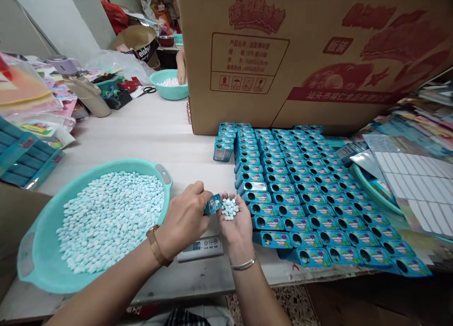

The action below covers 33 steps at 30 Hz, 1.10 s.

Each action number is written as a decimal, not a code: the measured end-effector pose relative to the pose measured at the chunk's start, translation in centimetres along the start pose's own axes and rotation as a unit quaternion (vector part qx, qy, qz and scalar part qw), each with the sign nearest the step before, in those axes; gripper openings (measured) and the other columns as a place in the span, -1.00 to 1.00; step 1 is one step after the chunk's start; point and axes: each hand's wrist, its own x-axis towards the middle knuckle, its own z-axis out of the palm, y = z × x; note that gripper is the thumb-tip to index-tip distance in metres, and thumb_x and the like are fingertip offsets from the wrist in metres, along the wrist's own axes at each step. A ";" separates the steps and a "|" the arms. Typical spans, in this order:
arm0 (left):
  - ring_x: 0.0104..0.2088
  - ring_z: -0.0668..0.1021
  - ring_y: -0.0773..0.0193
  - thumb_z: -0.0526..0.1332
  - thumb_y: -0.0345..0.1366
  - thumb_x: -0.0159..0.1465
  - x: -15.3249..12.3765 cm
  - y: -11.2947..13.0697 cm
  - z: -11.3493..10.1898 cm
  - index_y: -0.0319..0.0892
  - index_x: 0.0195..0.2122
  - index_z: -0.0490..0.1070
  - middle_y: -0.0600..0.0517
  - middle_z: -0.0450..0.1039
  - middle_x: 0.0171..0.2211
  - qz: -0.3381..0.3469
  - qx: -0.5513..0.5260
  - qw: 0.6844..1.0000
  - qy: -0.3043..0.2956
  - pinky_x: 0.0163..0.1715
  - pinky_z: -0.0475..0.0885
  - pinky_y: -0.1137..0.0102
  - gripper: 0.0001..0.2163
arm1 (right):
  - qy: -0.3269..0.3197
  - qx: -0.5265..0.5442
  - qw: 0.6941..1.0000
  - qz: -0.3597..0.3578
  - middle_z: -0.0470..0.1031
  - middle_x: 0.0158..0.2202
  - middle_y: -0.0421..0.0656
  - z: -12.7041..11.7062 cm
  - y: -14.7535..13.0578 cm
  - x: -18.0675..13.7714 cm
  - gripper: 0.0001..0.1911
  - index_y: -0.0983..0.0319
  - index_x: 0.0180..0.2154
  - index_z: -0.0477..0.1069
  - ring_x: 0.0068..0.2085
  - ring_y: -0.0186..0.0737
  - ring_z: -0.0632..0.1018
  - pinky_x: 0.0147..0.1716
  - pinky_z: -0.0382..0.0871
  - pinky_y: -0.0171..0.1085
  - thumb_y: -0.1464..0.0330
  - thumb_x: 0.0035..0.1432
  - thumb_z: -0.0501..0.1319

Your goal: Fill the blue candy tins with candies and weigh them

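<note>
My left hand (184, 220) pinches a small blue candy box (213, 204), held just above a small digital scale (200, 247). My right hand (236, 224) is cupped palm up right beside it, holding a small heap of white-blue candy pellets (230, 208). At my left stands a wide teal basin (42, 264) full of the same pale pellets (106, 220). To my right, rows of blue candy boxes (300, 184) with round openings lie packed together on the table.
A big cardboard carton (304, 52) stands behind the box rows. Another person's hand (181, 66) rests by a small teal bowl (170, 84) of pellets at the back. Sticker sheets (417, 179) lie right; packaging, scissors and clutter lie left.
</note>
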 end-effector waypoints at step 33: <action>0.13 0.43 0.00 0.24 -0.03 0.25 -4.5 -6.4 -3.8 -0.17 0.32 -0.03 -0.19 0.36 0.14 0.004 -0.150 0.987 0.064 0.10 0.34 0.09 -0.29 | -0.083 -0.008 0.996 -0.045 0.40 -0.39 -0.24 -1.4 -4.2 -2.6 -0.94 0.23 -0.34 0.32 -0.37 -0.40 0.49 -0.46 0.45 -0.43 0.40 0.13 0.20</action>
